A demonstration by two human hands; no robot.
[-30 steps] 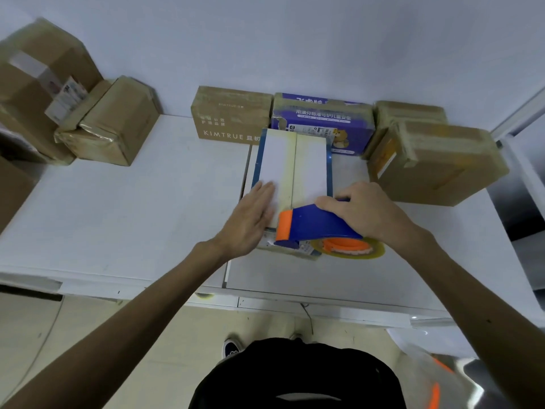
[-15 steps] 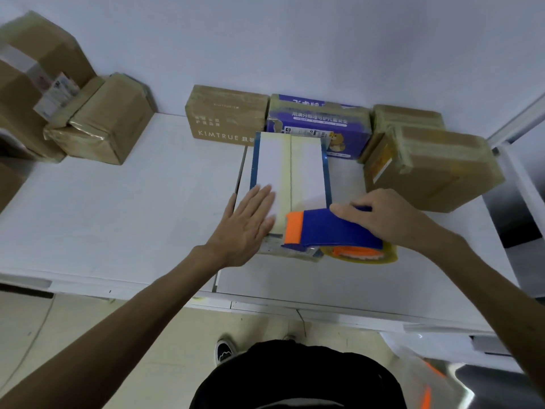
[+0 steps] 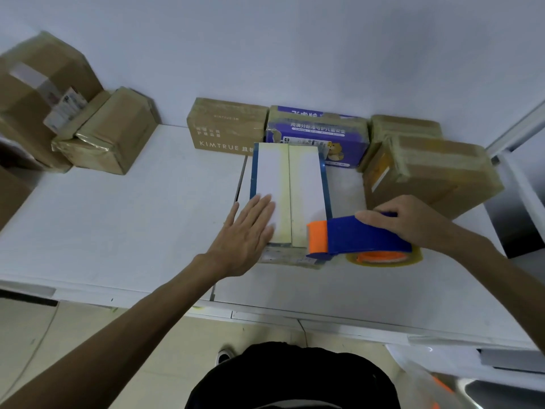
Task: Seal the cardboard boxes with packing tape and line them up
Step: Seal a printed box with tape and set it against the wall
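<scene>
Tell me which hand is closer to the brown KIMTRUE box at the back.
Left. The left hand lies flat on the white box's near-left part, almost straight in front of the KIMTRUE box; the right hand grips the tape dispenser farther right.

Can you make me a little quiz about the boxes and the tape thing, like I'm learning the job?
1. True or false: the left hand rests with straight fingers on the white box.
2. What does the right hand grip? A: scissors. B: the tape dispenser. C: a marker.
3. Fill in: by the wall, the KIMTRUE box stands to the ___ of the purple box.

Key: 1 true; 2 B; 3 left.
</scene>
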